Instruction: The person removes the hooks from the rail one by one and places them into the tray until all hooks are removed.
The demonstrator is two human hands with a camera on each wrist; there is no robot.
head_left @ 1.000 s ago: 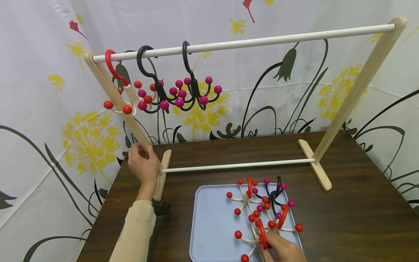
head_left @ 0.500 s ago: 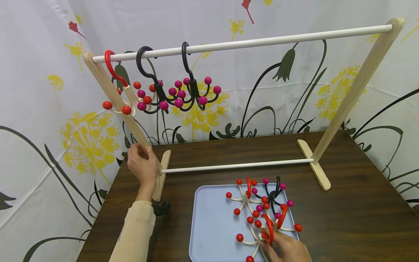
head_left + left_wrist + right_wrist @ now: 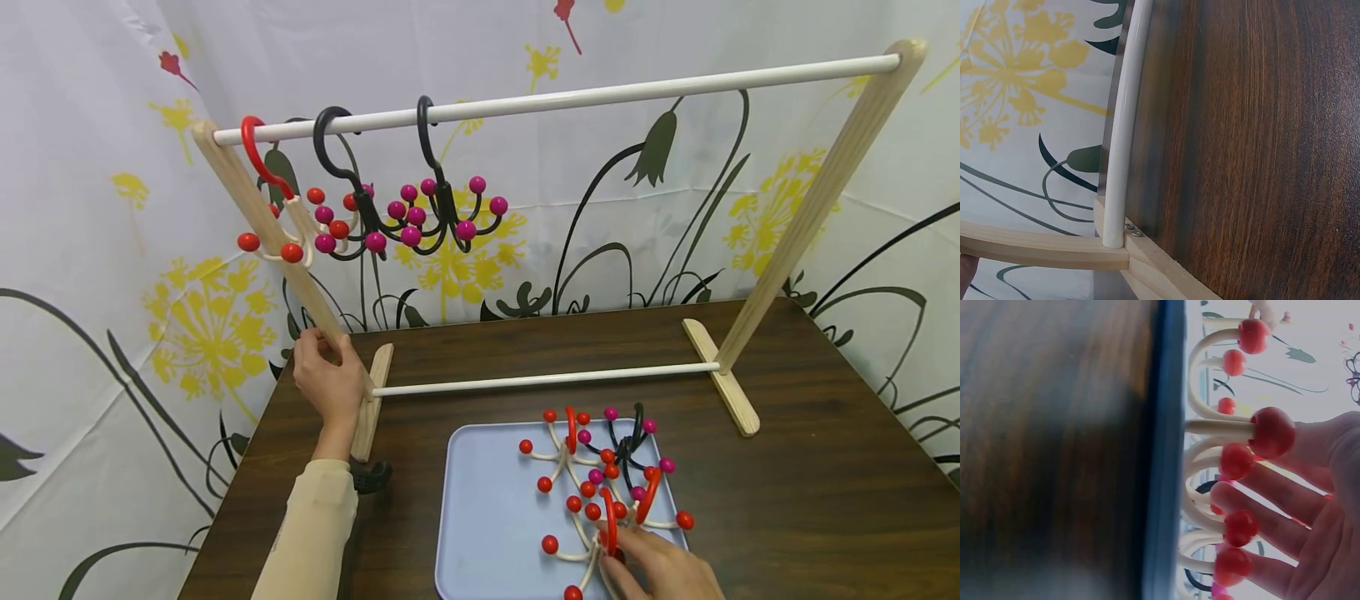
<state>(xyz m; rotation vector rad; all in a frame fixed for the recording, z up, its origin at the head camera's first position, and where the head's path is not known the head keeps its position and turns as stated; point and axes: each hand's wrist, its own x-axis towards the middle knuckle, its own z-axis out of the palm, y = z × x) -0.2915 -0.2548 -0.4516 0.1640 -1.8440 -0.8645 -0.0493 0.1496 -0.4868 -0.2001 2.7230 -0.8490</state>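
Observation:
My left hand (image 3: 328,379) grips the left wooden post (image 3: 311,293) of a small clothes rack, low down near its foot. In the left wrist view only a fingertip shows at the edge of that post (image 3: 1041,250). My right hand (image 3: 663,568) is over the front right of a pale blue tray (image 3: 480,517), pinching a cream octopus-style hook hanger at its red hook (image 3: 611,521). Its ball-tipped arms spread over the tray. In the right wrist view several red balls (image 3: 1274,432) partly cover the right hand (image 3: 1310,519), and the pinch itself is hidden.
Also in the tray lie two more red-hooked hangers (image 3: 572,433) (image 3: 649,497) and a black one with magenta balls (image 3: 625,451). From the white top rail (image 3: 600,95) hang one red-hooked hanger (image 3: 270,162) and two black ones (image 3: 333,150) (image 3: 429,137).
My right hand has shifted slightly right with the red-hooked hanger, whose hook tilted and came upright again. The left hand stays on the post.

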